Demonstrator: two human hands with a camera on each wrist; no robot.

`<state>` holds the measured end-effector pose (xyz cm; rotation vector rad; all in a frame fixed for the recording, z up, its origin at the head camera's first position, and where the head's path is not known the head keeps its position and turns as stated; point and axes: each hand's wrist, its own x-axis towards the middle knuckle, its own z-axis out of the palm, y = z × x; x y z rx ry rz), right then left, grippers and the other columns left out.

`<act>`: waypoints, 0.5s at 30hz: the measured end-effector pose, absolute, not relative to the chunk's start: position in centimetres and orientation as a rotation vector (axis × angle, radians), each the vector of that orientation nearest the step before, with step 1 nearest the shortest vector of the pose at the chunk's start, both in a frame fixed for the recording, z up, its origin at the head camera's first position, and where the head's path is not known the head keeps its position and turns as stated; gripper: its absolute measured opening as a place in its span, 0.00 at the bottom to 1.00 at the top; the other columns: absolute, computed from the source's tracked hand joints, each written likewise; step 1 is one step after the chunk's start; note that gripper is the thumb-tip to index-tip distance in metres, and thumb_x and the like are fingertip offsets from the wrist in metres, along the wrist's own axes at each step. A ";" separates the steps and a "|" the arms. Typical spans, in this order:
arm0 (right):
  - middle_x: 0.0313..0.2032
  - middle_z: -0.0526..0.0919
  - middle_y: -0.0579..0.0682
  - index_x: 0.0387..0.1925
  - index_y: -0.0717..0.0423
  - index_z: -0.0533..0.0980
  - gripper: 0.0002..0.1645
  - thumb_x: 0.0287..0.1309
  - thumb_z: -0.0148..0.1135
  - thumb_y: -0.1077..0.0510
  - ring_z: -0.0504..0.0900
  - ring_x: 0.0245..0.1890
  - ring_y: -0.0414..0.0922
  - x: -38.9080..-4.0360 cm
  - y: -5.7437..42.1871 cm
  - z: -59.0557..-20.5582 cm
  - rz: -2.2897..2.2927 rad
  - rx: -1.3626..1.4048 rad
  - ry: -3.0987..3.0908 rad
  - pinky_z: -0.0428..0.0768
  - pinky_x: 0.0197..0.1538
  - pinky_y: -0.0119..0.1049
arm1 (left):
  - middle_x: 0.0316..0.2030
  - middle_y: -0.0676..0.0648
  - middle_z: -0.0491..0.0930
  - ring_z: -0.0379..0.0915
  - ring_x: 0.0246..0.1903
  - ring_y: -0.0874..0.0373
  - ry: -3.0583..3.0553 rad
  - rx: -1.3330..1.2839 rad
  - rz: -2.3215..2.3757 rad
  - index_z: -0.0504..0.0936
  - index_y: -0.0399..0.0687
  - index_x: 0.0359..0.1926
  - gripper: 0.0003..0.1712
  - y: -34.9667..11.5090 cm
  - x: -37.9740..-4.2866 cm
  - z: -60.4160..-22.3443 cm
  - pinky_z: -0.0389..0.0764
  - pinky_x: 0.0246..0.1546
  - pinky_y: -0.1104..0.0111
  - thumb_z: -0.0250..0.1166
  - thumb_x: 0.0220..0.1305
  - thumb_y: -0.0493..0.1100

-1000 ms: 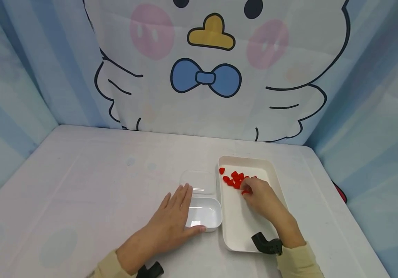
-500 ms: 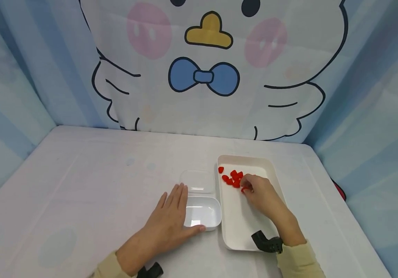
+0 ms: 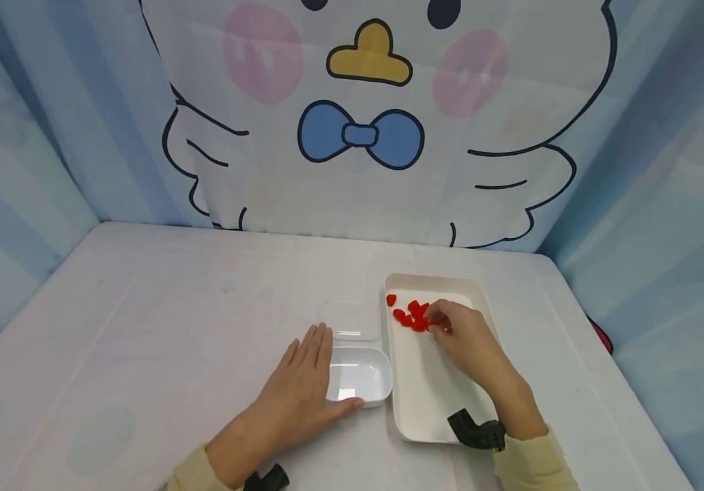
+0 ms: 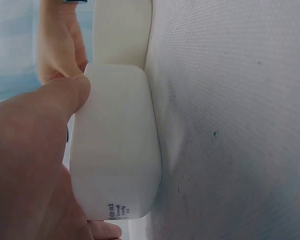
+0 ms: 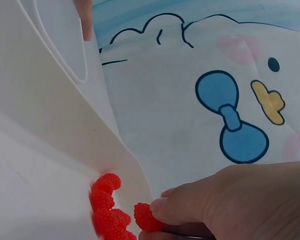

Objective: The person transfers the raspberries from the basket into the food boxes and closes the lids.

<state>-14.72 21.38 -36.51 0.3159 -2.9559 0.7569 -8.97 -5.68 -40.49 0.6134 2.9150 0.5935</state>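
In the head view my right hand [image 3: 470,344] is over the shallow cream tray [image 3: 428,402]. Its thumb and fingers pinch a red raspberry [image 5: 145,218], as the right wrist view shows. Several more raspberries [image 3: 416,317] lie in a loose cluster at the tray's far left. My left hand [image 3: 297,385] rests against a small white container [image 3: 361,378], straight fingers along its left side. The left wrist view has the thumb touching the rim of that white container [image 4: 115,135]. No raspberry shows in the visible part of the container.
A clear plastic lid [image 3: 348,317] lies just beyond the white container. The tray stands right beside the container on a white-covered table [image 3: 143,341]. Behind rises a cartoon-print curtain [image 3: 358,191], with blue curtains at both sides.
My right hand has shifted slightly away from me over the tray, with its fingers at the raspberries. The left hand has barely moved beside the container.
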 end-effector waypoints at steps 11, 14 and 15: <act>0.44 0.86 0.53 0.48 0.60 0.79 0.14 0.60 0.66 0.65 0.83 0.45 0.49 -14.2 20.8 -35.7 0.859 0.345 -2.894 0.84 0.51 0.47 | 0.77 0.35 0.49 0.43 0.77 0.41 2.910 0.612 0.590 0.46 0.34 0.76 0.64 -5.6 -9.0 -40.6 0.54 0.74 0.45 0.55 0.60 0.76; 0.45 0.86 0.53 0.48 0.59 0.79 0.14 0.60 0.66 0.64 0.84 0.45 0.48 -14.1 20.7 -35.6 0.902 0.363 -2.875 0.85 0.50 0.45 | 0.77 0.35 0.49 0.44 0.77 0.40 2.903 0.611 0.591 0.47 0.34 0.76 0.64 -5.6 -9.0 -40.5 0.55 0.74 0.45 0.56 0.59 0.76; 0.45 0.86 0.52 0.49 0.59 0.79 0.14 0.61 0.66 0.64 0.84 0.44 0.48 -14.1 20.7 -35.6 0.911 0.365 -2.871 0.85 0.50 0.44 | 0.77 0.35 0.49 0.44 0.77 0.40 2.902 0.613 0.591 0.47 0.34 0.76 0.64 -5.6 -9.0 -40.5 0.55 0.74 0.45 0.56 0.59 0.76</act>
